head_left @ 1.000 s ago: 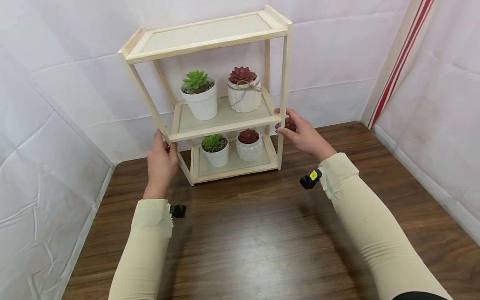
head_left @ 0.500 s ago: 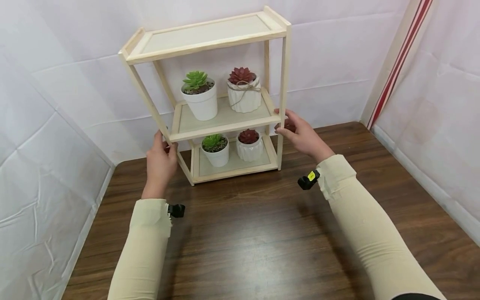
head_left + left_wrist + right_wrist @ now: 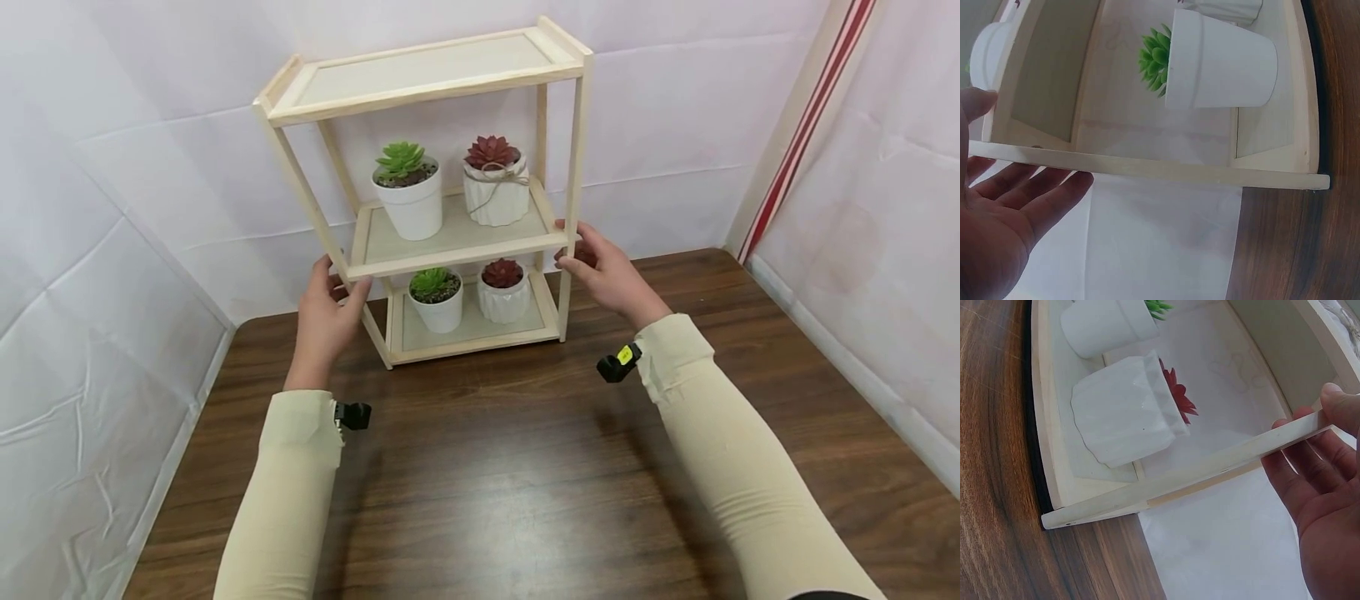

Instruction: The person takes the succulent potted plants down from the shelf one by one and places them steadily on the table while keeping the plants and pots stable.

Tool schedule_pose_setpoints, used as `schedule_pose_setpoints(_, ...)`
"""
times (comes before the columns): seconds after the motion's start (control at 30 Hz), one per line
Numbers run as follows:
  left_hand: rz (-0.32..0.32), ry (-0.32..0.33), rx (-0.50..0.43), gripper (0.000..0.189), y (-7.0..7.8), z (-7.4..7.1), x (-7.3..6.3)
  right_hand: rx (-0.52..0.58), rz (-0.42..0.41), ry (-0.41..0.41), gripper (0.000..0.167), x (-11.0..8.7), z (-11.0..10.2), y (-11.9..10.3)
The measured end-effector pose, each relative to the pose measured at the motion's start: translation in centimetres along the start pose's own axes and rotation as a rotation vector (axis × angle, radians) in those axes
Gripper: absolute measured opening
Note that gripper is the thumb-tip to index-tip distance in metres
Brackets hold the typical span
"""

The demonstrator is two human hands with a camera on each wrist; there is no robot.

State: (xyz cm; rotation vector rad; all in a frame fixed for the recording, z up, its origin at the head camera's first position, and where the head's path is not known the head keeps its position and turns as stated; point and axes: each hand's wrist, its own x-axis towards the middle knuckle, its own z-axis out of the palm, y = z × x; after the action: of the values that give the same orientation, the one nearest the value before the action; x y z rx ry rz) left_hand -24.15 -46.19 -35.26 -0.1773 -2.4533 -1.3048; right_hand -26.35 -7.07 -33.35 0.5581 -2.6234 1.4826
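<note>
A pale wooden three-tier shelf stands at the back of the table, holding potted succulents. On the middle tier are a green one in a smooth white pot and a dark red one in a ribbed, twine-tied pot. Below them sit a smaller green one and a smaller red one. My left hand is at the left front post, fingers spread fairly straight along its outer side, thumb by the middle tier's edge. My right hand grips the right front post, its fingertips curled round behind.
The dark wood-grain table stretches toward me in front of the shelf. White cloth walls stand close behind and on both sides, with a red-striped strip at the right corner. The shelf's top tier carries nothing.
My left thumb has spread away from the left post toward the right, and the hand has loosened. The right hand keeps its place. The view has shifted slightly; the pots stay put on their tiers.
</note>
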Motion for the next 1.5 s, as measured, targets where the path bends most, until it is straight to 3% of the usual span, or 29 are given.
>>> schedule_pose_setpoints(0.77,-0.031,-0.075,0.001,0.067,0.3,-0.4,1.2,-0.050,0.013,0.044,0.054,-0.5,0.2,-0.9)
schedule_pose_setpoints(0.9,-0.033,-0.082,-0.006,0.066,0.3,-0.5,1.1,-0.051,0.006,0.057,0.055,-0.2,0.3,-0.4)
schedule_pose_setpoints(1.17,-0.039,-0.086,-0.027,0.064,0.4,-0.6,1.1,-0.052,0.004,0.089,0.056,0.9,0.7,2.5)
schedule_pose_setpoints(1.5,-0.030,-0.081,-0.016,0.065,0.2,-0.8,1.0,-0.055,0.018,0.101,0.056,0.4,0.9,2.5)
